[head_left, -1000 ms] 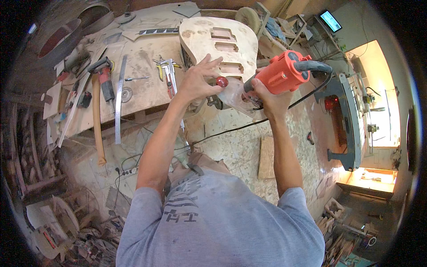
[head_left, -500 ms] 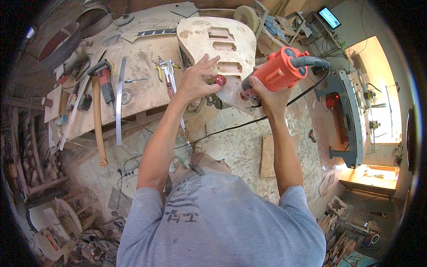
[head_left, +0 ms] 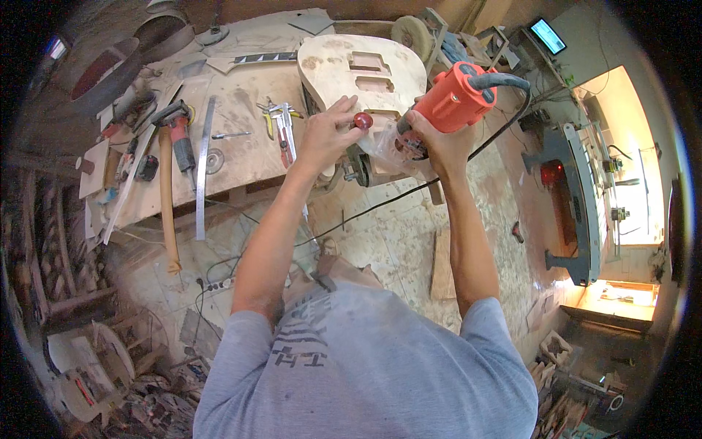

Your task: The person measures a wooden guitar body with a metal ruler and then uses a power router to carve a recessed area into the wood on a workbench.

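- Apparently, routing the electric-guitar body (head_left: 402, 69) is in hand, at the right end of the worktop (head_left: 245, 161).
- The left hand (head_left: 327, 137) pinches the red knob (head_left: 363, 121); the right hand (head_left: 444, 150) grasps the orange router (head_left: 457, 99) low down.
- Any next move likely calls for keeping the clear base (head_left: 386, 152) level.

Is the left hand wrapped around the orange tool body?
No, the left hand holds the round red knob, while the right hand is at the orange tool body.
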`<control>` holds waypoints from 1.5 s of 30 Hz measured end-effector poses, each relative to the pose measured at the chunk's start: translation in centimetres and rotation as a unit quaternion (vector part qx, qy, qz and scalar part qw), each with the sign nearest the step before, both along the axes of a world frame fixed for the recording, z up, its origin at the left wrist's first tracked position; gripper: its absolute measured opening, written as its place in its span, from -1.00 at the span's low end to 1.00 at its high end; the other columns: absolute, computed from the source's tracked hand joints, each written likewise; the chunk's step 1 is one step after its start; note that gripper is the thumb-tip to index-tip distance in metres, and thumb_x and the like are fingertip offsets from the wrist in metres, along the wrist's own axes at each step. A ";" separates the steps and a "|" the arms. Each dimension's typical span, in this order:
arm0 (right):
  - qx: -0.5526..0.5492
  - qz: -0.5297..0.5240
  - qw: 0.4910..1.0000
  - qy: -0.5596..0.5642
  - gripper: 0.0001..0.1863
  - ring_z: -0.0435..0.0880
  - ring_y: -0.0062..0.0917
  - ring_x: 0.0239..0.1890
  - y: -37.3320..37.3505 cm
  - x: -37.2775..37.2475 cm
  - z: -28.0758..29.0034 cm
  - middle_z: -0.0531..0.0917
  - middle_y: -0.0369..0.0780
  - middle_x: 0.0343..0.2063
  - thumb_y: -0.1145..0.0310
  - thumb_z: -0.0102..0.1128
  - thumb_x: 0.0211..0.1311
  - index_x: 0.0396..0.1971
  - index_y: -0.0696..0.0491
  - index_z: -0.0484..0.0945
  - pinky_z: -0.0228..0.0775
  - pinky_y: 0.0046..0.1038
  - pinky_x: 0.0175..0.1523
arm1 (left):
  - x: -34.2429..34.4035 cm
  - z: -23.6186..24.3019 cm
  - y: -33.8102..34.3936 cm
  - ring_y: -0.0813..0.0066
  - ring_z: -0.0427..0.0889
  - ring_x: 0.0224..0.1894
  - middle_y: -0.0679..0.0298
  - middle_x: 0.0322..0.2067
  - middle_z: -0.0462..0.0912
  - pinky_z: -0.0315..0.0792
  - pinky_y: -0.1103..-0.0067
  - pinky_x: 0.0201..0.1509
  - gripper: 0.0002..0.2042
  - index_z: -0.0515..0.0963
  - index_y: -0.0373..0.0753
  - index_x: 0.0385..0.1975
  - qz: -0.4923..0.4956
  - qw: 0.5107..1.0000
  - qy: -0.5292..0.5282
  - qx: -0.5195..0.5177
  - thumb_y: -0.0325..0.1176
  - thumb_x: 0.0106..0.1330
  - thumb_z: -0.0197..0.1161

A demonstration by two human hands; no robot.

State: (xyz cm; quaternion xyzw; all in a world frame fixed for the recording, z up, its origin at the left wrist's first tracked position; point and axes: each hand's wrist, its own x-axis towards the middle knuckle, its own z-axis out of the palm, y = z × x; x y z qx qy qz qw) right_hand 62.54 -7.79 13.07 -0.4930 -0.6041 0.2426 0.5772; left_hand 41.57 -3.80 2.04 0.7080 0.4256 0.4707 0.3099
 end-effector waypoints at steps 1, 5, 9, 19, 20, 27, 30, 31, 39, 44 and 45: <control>0.005 0.003 1.000 0.001 -0.26 0.71 -0.57 -0.10 0.4 0.1 -0.2 0.71 -0.30 -0.05 0.32 0.63 -0.12 0.17 0.08 0.56 0.57 -0.44 0.06 | 0.1 0.1 0.0 0.10 0.46 0.43 0.03 0.34 0.52 0.36 0.35 0.48 -0.66 0.77 -0.13 -0.02 0.008 1.000 -0.008 -0.012 -0.18 0.24 0.42; -0.016 -0.002 1.000 -0.002 -0.26 0.71 -0.56 -0.08 1.7 0.5 -0.7 0.71 -0.29 -0.03 0.31 0.64 -0.12 0.17 0.09 0.57 0.57 -0.44 0.07 | 0.5 1.0 0.0 0.03 0.47 0.41 -0.01 0.33 0.53 0.37 0.32 0.46 -0.67 0.76 -0.14 -0.02 0.043 0.999 0.002 -0.023 -0.18 0.26 0.41; -0.015 0.023 0.999 0.028 -0.24 0.71 -0.56 -0.05 2.9 0.7 -1.3 0.71 -0.27 0.00 0.30 0.66 -0.13 0.18 0.09 0.56 0.56 -0.43 0.09 | 0.5 1.1 0.2 -0.03 0.43 0.43 -0.03 0.33 0.52 0.37 0.25 0.46 -0.69 0.77 -0.12 -0.04 0.073 0.996 0.054 0.002 -0.18 0.25 0.41; -0.013 0.004 1.000 0.002 -0.22 0.74 -0.49 -0.03 4.2 0.8 -2.0 0.74 -0.21 -0.01 0.25 0.71 -0.16 0.15 0.13 0.58 0.57 -0.39 0.10 | 0.5 0.9 0.3 -0.03 0.37 0.48 -0.08 0.46 0.33 0.34 0.31 0.47 -0.59 0.74 -0.09 0.08 0.122 0.988 0.095 -0.005 -0.11 0.27 0.45; -0.020 -0.005 1.000 -0.010 -0.22 0.75 -0.48 -0.04 4.3 1.0 -2.1 0.75 -0.21 -0.03 0.24 0.72 -0.16 0.14 0.13 0.58 0.57 -0.39 0.09 | 0.5 0.9 0.3 -0.05 0.37 0.48 -0.08 0.47 0.32 0.35 0.31 0.47 -0.60 0.74 -0.09 0.07 0.122 0.989 0.086 -0.009 -0.11 0.26 0.46; 0.002 0.045 0.999 0.018 -0.25 0.78 -0.46 -0.12 4.0 -0.7 -1.4 0.78 -0.20 -0.12 0.11 0.74 -0.19 0.03 0.13 0.60 0.59 -0.38 0.03 | 0.1 0.9 -0.9 -0.07 0.40 0.46 -0.20 0.46 0.29 0.35 0.32 0.46 -0.61 0.75 -0.12 0.05 0.149 0.988 0.032 -0.035 -0.17 0.24 0.47; 0.004 0.035 0.999 -0.005 -0.28 0.79 -0.46 -0.14 4.4 -0.8 -1.8 0.79 -0.21 -0.15 0.12 0.73 -0.18 0.00 0.11 0.60 0.60 -0.37 0.01 | 0.1 1.3 -1.7 -0.05 0.43 0.45 -0.24 0.44 0.32 0.34 0.33 0.46 -0.62 0.73 -0.16 0.06 0.153 0.986 -0.003 -0.069 -0.18 0.26 0.44; 0.003 0.041 0.999 0.000 -0.28 0.79 -0.46 -0.15 4.5 -0.8 -2.0 0.79 -0.21 -0.16 0.12 0.73 -0.18 0.00 0.11 0.60 0.61 -0.37 0.00 | 0.2 1.2 -1.9 -0.06 0.46 0.42 -0.23 0.42 0.35 0.37 0.33 0.43 -0.61 0.72 -0.16 0.06 0.161 0.985 -0.003 -0.068 -0.17 0.27 0.42; 0.011 0.091 0.995 -0.044 -0.34 0.76 -0.55 -0.24 3.9 -1.6 -0.6 0.74 -0.23 -0.15 0.32 0.66 -0.04 0.09 0.17 0.55 0.64 -0.45 -0.13 | 0.7 0.6 -3.6 -0.04 0.62 0.26 -0.20 0.24 0.58 0.46 0.32 0.33 -0.55 0.61 -0.31 0.15 0.210 0.975 -0.037 -0.065 -0.18 0.35 0.33; 0.031 0.104 0.993 -0.037 -0.37 0.76 -0.57 -0.29 4.2 -1.9 -0.9 0.76 -0.23 -0.25 0.30 0.63 -0.03 0.06 0.16 0.56 0.62 -0.47 -0.18 | 1.4 0.5 -4.2 0.30 0.68 0.13 0.08 0.04 0.73 0.46 0.44 0.26 -0.65 0.60 -0.33 0.11 0.230 0.966 -0.085 -0.074 -0.31 0.41 0.31; 0.027 0.114 0.993 -0.030 -0.37 0.76 -0.57 -0.28 4.3 -1.9 -1.0 0.76 -0.23 -0.25 0.29 0.63 -0.03 0.05 0.16 0.56 0.62 -0.47 -0.17 | 1.5 0.4 -4.2 0.35 0.69 0.09 0.11 0.00 0.74 0.47 0.45 0.23 -0.66 0.59 -0.33 0.11 0.227 0.966 -0.099 -0.076 -0.33 0.41 0.31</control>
